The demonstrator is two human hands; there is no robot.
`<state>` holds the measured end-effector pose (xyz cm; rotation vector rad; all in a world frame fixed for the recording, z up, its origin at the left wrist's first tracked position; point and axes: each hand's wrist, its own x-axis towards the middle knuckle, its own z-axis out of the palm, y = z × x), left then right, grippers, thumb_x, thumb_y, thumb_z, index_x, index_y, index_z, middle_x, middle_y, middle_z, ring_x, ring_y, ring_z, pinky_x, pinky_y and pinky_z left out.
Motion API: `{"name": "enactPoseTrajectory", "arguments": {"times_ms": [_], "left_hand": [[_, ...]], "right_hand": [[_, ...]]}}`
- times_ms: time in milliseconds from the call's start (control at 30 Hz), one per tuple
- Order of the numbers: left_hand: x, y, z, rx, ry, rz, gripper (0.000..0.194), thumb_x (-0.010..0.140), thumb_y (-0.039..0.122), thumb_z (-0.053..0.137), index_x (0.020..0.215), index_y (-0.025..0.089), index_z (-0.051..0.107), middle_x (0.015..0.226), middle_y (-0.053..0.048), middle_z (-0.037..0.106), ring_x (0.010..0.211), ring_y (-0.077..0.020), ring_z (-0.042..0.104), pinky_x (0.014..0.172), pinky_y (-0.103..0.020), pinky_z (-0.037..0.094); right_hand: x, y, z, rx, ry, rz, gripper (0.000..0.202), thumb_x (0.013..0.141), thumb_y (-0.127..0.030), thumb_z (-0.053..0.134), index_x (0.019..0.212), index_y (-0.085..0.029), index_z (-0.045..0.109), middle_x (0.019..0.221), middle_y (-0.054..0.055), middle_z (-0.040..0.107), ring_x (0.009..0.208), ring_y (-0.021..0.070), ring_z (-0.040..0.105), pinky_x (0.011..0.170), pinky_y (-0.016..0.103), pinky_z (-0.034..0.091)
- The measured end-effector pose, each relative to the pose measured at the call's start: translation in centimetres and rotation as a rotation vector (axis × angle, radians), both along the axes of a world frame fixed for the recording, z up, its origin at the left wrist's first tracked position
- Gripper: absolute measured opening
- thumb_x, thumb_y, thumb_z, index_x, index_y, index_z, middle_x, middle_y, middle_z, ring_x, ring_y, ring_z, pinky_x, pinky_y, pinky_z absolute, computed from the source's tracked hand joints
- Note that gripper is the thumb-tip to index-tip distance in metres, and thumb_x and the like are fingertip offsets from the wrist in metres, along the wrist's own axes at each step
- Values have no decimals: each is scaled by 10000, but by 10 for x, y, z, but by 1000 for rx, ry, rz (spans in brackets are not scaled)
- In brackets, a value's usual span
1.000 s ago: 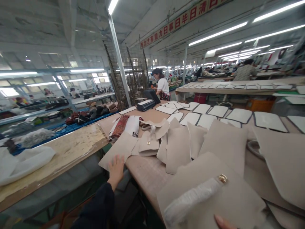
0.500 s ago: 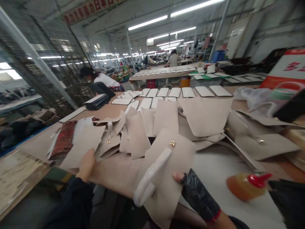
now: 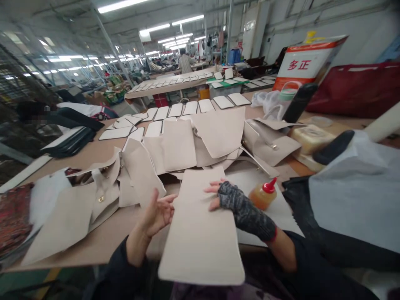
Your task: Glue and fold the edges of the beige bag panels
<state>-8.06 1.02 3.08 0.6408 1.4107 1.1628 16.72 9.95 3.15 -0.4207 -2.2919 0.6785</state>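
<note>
A flat beige panel with rounded corners [image 3: 200, 246] lies in front of me, its near end overhanging the table edge. My right hand [image 3: 223, 196], in a dark fingerless glove, rests on the panel's upper right part with fingers spread. At the panel's left edge, my left hand [image 3: 161, 214] is bare and open, palm turned up, fingertips at or just behind the edge. No handle shows on the panel's upper face. Beyond my right wrist stands a squeeze bottle [image 3: 262, 198] with amber liquid and a red nozzle.
Beige bag pieces [image 3: 179, 146] are heaped beyond the panel, and one at left has a gold fitting [image 3: 101, 199]. White dark-edged panels [image 3: 190, 108] lie in rows farther back. A white-and-orange can [image 3: 300, 64] and grey sheet [image 3: 356, 196] are at right. A person bends at far left.
My view has swung right. My left hand has left the beige piece at left and come to the panel. The panel's white-wrapped handle and gold fitting no longer show; my right hand lies over it.
</note>
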Motion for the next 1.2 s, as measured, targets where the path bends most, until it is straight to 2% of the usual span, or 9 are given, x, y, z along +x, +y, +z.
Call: {"name": "enactPoseTrajectory", "arguments": {"times_ms": [167, 267, 333, 433, 567, 733, 933, 1067, 1200], "left_hand": [[26, 9, -51, -43, 100, -33, 525, 624, 357, 700, 1087, 144, 576, 830, -76, 683, 733, -206, 635, 651, -281, 489], [34, 10, -57, 25, 581, 58, 565, 715, 300, 590, 1243, 139, 468, 1008, -118, 643, 877, -241, 613, 780, -362, 477], [45, 11, -53, 134, 1012, 72, 552, 767, 229, 527, 1302, 158, 413, 1209, -151, 542, 1075, -277, 529, 917, -424, 400], [76, 11, -51, 306, 1441, -147, 385, 825, 232, 488, 1208, 201, 513, 1295, -129, 475, 1208, -304, 405, 1008, -463, 281], [116, 11, -67, 253, 1561, -597, 389, 803, 392, 550, 1124, 173, 545, 1096, -132, 566, 996, -289, 503, 850, -413, 405], [118, 24, -79, 189, 1642, -639, 379, 820, 361, 553, 1143, 169, 500, 1082, -110, 535, 980, -260, 478, 823, -380, 420], [112, 45, -69, 206, 1564, -843, 252, 876, 160, 386, 1074, 125, 538, 985, -130, 572, 922, -240, 528, 804, -359, 452], [127, 65, -68, 189, 1422, -918, 343, 811, 52, 380, 1119, 102, 525, 990, -142, 604, 883, -240, 579, 759, -346, 476], [134, 84, -77, 195, 1319, -853, 349, 787, 70, 438, 1112, 127, 551, 977, -120, 637, 817, -220, 619, 757, -324, 490]], "right_hand": [[38, -26, -58, 104, 46, -573, 310, 821, -120, 435, 1086, -196, 577, 1225, 124, 523, 1137, 251, 488, 940, 482, 415], [79, -40, -74, 24, 99, -986, 400, 795, -272, 568, 1174, -159, 506, 1117, 146, 555, 1051, 282, 526, 917, 498, 422], [98, -33, -81, -48, 72, -1102, 667, 729, -413, 640, 1277, -107, 412, 1172, 187, 521, 1051, 323, 523, 892, 524, 429], [104, -4, -92, -205, 49, -993, 814, 705, -506, 628, 1338, -96, 322, 1209, 188, 510, 1058, 313, 531, 877, 487, 454], [95, 26, -92, -342, -16, -915, 635, 675, -504, 639, 1156, -110, 514, 1023, 157, 612, 930, 287, 591, 825, 433, 484], [102, 23, -75, -545, 134, -834, 528, 635, -443, 680, 1073, -172, 565, 975, 111, 640, 866, 274, 604, 832, 426, 486], [128, -8, -73, -1320, 460, -437, 514, 754, -406, 553, 1238, -256, 463, 1122, 64, 612, 924, 268, 615, 750, 407, 539], [148, -19, -56, -1241, 298, -395, 606, 668, -317, 680, 1238, -271, 483, 1232, 48, 545, 1062, 267, 551, 851, 364, 500], [157, -21, -48, -1221, 529, -538, 479, 718, -356, 599, 1186, -313, 502, 1181, 38, 560, 941, 252, 601, 690, 351, 539]]}}
